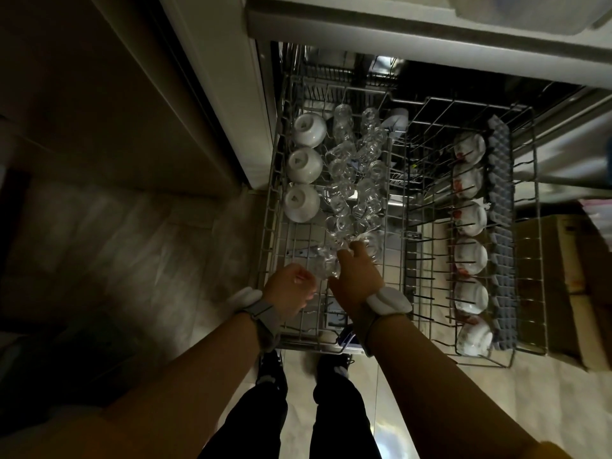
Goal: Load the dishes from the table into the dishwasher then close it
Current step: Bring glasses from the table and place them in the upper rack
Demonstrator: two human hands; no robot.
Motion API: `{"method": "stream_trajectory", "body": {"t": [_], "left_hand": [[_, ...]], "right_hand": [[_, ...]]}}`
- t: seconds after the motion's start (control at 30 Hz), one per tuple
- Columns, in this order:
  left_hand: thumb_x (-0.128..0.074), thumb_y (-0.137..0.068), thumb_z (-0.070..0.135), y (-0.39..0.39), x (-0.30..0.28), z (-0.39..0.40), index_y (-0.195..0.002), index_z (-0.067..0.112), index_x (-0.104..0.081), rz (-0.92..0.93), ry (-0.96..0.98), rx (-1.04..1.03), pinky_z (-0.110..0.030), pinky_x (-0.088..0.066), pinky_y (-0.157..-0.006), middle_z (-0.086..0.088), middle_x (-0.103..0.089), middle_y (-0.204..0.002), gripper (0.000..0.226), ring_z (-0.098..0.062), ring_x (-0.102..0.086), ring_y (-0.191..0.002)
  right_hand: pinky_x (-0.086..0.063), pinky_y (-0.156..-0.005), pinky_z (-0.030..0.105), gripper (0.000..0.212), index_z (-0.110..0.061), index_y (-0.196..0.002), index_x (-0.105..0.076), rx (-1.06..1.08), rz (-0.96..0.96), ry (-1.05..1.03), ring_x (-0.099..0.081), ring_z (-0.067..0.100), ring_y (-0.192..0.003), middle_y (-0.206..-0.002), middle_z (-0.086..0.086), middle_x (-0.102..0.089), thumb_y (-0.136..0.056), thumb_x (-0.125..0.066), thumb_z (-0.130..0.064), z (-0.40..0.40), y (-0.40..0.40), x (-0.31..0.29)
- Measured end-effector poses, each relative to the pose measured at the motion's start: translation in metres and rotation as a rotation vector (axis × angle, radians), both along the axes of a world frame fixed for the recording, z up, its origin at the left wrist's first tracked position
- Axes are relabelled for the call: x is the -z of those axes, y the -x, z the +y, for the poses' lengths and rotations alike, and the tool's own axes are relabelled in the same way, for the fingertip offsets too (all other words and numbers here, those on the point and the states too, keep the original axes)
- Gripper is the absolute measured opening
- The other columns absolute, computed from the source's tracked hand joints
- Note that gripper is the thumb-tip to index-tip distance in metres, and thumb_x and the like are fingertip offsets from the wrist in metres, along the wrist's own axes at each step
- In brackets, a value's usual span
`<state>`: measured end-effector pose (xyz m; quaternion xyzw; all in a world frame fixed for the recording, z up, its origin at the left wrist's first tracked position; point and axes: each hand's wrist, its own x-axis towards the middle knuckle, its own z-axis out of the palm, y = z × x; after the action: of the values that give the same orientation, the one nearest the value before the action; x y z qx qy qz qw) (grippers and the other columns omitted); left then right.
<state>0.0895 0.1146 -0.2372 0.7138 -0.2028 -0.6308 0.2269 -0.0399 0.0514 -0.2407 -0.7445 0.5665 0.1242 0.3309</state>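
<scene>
The dishwasher's wire rack (526, 326) is pulled out below me. Both hands are over its near left part. My right hand (356, 276) grips a clear glass (97, 266) low over the rack, beside a double row of clear glasses (357, 180). My left hand (289, 289) is curled just left of that glass; whether it touches the glass I cannot tell. Three white bowls (303, 165) sit upside down along the left edge. Several white cups with red print (468, 217) line the right side.
A grey cutlery tray (501, 233) runs along the rack's right edge. White cabinet panels (218, 94) stand to the left and a countertop edge (430, 38) hangs above. A cardboard box (569, 293) sits right of the rack. My feet stand on the tiled floor (149, 243).
</scene>
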Motion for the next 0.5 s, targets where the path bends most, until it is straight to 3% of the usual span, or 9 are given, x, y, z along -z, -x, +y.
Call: {"method": "stream_trajectory", "body": {"t": [0.13, 0.2, 0.3, 0.4, 0.5], "left_hand": [[-0.056, -0.094, 0.013, 0.003, -0.001, 0.000, -0.093, 0.017, -0.056, -0.005, -0.008, 0.009, -0.040, -0.052, -0.089, -0.012, -0.063, -0.107, 0.004, -0.027, -0.063, -0.100], [-0.056, -0.092, 0.008, 0.007, -0.002, -0.005, -0.105, 0.015, -0.055, -0.025, 0.016, -0.009, -0.048, -0.052, -0.092, -0.010, -0.059, -0.105, 0.014, -0.031, -0.061, -0.101], [-0.056, -0.091, 0.004, 0.006, -0.002, -0.015, -0.101, 0.023, -0.050, -0.031, 0.068, -0.017, -0.056, -0.049, -0.094, -0.002, -0.054, -0.093, 0.023, -0.034, -0.058, -0.100], [-0.062, -0.091, 0.016, 0.010, 0.012, -0.025, -0.137, 0.028, -0.033, -0.015, 0.025, -0.009, -0.056, -0.049, -0.095, -0.006, -0.053, -0.116, 0.056, -0.034, -0.056, -0.109], [-0.065, -0.090, 0.023, 0.018, 0.021, -0.034, -0.141, 0.024, -0.034, -0.056, 0.024, 0.006, -0.051, -0.048, -0.097, -0.006, -0.052, -0.117, 0.060, -0.031, -0.055, -0.112]], "right_hand": [[-0.049, -0.088, 0.033, 0.036, -0.006, -0.126, -0.052, 0.010, 0.026, -0.047, -0.055, 0.029, -0.111, -0.138, 0.011, -0.040, -0.090, -0.054, -0.003, 0.002, 0.006, 0.005], [-0.047, -0.091, 0.032, 0.038, -0.005, -0.128, -0.052, 0.029, 0.009, -0.077, -0.055, 0.027, -0.112, -0.136, 0.011, -0.044, -0.090, -0.054, -0.003, 0.000, 0.009, 0.008], [-0.045, -0.097, 0.035, 0.040, -0.006, -0.129, -0.052, 0.124, -0.081, -0.128, -0.054, 0.026, -0.116, -0.131, 0.013, -0.052, -0.089, -0.058, -0.006, 0.002, 0.010, 0.010], [-0.048, -0.093, 0.032, 0.039, -0.011, -0.127, -0.054, 0.270, -0.170, -0.108, -0.058, 0.023, -0.112, -0.123, 0.010, -0.061, -0.089, -0.059, -0.008, 0.005, 0.013, 0.009], [-0.045, -0.086, 0.025, 0.035, -0.014, -0.127, -0.052, 0.279, -0.188, -0.143, -0.059, 0.022, -0.111, -0.122, 0.008, -0.061, -0.093, -0.056, -0.010, 0.007, 0.012, 0.007]]}}
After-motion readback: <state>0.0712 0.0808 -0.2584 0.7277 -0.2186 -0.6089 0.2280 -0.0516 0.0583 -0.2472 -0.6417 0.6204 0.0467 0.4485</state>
